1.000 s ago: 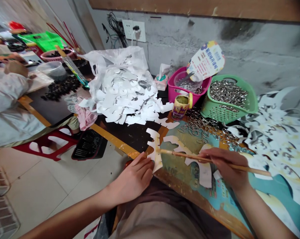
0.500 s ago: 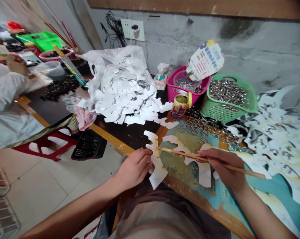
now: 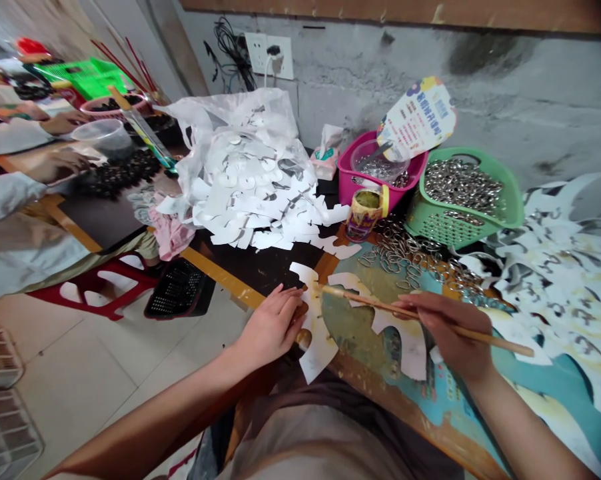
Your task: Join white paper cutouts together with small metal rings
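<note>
My left hand [image 3: 273,325] lies on a white paper cut-out [image 3: 320,350], its fingers pressing the piece near the edge of a painted teal and yellow board [image 3: 355,333]. My right hand [image 3: 443,330] grips a long wooden stick [image 3: 380,302], whose tip touches the top of that cut-out. A second white cut-out [image 3: 405,340] lies on the board beneath the stick and my right fingers. A small can with yellow paste [image 3: 365,213] stands beyond the board, and loose metal rings [image 3: 405,257] are scattered there.
A plastic bag of white cut-outs [image 3: 245,187], a green basket of rings [image 3: 463,200] and a pink tub [image 3: 375,170] sit on the bench. A co-worker's sleeved arms [image 3: 15,137] work at left beside dark pieces [image 3: 120,175]. A black crate [image 3: 178,290] sits on the floor.
My left hand has moved a little away from me, and the cut-out under it now hangs lower past the board edge. The co-worker's hands have shifted at left.
</note>
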Demonstrator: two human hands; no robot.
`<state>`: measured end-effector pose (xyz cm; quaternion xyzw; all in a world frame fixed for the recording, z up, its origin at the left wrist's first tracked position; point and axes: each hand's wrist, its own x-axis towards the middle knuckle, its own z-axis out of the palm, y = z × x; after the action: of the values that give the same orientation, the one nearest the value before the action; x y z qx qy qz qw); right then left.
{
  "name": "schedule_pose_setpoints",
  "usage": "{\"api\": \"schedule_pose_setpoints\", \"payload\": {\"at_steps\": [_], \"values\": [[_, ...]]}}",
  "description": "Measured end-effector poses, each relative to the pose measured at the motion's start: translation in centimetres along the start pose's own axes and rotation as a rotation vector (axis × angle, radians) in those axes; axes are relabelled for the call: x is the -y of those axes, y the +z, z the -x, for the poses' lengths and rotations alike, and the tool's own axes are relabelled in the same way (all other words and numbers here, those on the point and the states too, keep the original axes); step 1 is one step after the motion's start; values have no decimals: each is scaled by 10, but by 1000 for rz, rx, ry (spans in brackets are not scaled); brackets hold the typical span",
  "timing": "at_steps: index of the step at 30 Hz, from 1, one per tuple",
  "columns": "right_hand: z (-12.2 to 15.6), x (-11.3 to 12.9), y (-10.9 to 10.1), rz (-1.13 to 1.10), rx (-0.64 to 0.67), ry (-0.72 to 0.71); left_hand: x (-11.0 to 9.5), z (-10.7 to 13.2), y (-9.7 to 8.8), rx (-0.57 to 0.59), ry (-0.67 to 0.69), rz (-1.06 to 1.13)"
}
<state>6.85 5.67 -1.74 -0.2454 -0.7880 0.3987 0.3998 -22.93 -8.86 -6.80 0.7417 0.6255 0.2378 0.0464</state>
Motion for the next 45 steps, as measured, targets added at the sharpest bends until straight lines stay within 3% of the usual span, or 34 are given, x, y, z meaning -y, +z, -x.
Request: {"api": "schedule_pose_setpoints", "payload": {"at_steps": [3, 8, 13, 17, 22, 29, 36, 41, 45], "values": [[-5, 0, 2, -27, 96, 16, 0, 0, 1, 0, 0, -1], [-11, 1, 5, -30, 17, 44, 0, 0, -1, 16, -1, -7], [-19, 5, 7, -70, 97, 34, -1, -1, -2, -2, 6, 7], [-27, 10, 13, 72, 33, 17, -1, -2, -2, 0, 6, 3], [-35, 12, 22, 32, 48, 16, -2, -2, -3, 20, -6, 10], [-28, 19, 27, 88, -128, -1, -2, -1, -3, 5, 3, 12], [-5, 22, 28, 296, 106, -188, -2, -2, -3, 8, 6, 15], [-10, 25, 29, 322, 72, -184, -2, -2, -3, 8, 1, 16], [-13, 28, 29, 293, 117, -203, -2, -2, -3, 15, 1, 13]]}}
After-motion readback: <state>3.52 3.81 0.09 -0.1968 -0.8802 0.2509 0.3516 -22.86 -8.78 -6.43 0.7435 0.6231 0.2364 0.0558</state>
